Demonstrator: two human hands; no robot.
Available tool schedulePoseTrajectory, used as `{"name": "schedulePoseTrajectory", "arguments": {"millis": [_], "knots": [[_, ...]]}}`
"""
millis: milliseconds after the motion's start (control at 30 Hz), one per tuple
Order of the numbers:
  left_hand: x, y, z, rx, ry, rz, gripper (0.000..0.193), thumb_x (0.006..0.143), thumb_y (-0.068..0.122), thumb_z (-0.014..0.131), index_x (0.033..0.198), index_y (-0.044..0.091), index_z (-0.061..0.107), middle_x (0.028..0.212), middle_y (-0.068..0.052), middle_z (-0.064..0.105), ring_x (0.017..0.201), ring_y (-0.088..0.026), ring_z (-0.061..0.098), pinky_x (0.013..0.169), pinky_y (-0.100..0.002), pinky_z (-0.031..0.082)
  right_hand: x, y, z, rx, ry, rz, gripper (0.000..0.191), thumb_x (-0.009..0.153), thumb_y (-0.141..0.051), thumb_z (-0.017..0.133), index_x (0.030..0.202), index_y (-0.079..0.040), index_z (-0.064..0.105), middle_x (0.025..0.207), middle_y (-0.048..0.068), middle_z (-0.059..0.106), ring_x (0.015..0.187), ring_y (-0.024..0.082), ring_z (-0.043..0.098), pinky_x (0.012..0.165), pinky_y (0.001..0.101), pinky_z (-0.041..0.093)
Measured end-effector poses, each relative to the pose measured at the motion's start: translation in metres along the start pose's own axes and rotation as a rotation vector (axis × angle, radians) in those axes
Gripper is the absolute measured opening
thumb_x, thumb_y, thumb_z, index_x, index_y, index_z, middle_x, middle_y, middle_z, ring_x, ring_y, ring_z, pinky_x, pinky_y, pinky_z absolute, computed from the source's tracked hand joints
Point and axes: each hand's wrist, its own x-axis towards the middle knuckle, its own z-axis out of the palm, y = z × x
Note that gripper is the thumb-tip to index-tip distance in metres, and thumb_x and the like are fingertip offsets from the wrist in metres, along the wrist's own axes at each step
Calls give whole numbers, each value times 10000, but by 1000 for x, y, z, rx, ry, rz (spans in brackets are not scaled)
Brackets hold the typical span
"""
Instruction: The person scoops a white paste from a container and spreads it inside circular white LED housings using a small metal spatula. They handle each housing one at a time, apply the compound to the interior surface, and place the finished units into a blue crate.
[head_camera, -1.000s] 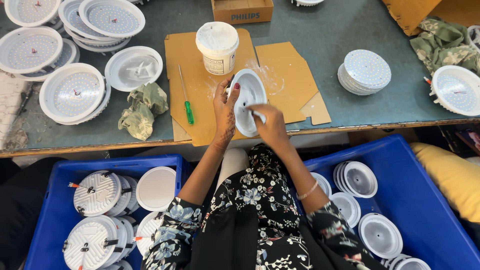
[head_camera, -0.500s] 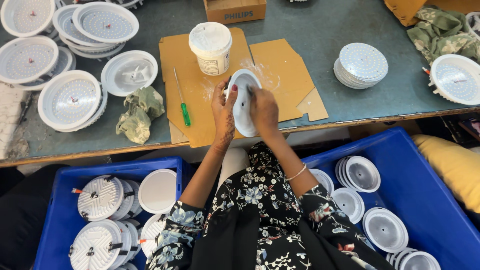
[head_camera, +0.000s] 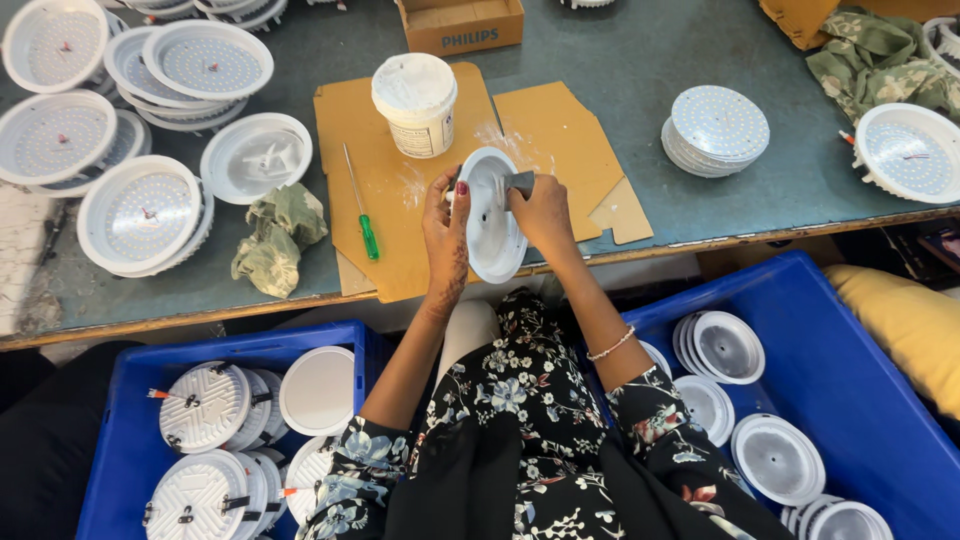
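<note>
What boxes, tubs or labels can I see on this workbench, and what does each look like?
Cardboard box: far edge of the table, centre; small, brown, open-topped, dark lettering on its front.
White tub: on the brown cardboard sheet, just beyond the hands; round, lidded, smeared white, with a pale printed label on its side.
No screens or signs show.

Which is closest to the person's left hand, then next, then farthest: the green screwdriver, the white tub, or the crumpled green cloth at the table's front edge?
From the left hand:
1. Green screwdriver, just left.
2. White tub, above.
3. Crumpled green cloth, farther left.
</note>
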Motion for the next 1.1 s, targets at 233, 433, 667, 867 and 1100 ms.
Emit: {"name": "schedulePoseTrajectory", "arguments": {"millis": [233,433,667,867,1100], "knots": [[1,7,0,11,-32,-28,488,1050,329,619,1397,-4,534,1128,-90,681,1006,-98,602,886,-238,486,-8,-67,-35,164,-248,-100,217,895,-119,674,1073,-13,742,911,245,726,862,392,724,788,433,552],[5,9,-5,-17,-23,-62,495,1036,337,638,1391,4,543,1143,-66,668,1021,-86,583,899,-230,473,-52,-75,-50,411,-255,-400,274,938,3,593,1196,19,683,1064,231,719,963,365,729,852,388,565],[10,5,-10,-71,-55,-145,494,1025,351,643,1372,16,539,1081,-73,685,978,-87,587,861,-227,475,-19,-61,-25,253,-67,-210,276,913,21,634,1176,-4,714,1093,202,736,1014,353,727,880,400,567],[21,-4,-16,-147,-50,-188,505,1013,350,675,1364,9,550,1022,-67,666,932,-91,574,823,-235,468,-43,-68,-31,180,-152,-508,407,822,59,647,1218,-20,702,1201,154,694,1142,346,652,986,422,509],[23,-4,-17,-194,-84,-191,521,999,368,689,1347,9,544,1072,-85,700,966,-102,635,807,-238,532,-76,-40,-59,59,-335,-725,377,860,29,655,1213,-89,721,1266,73,707,1206,252,647,1063,416,420]]}}
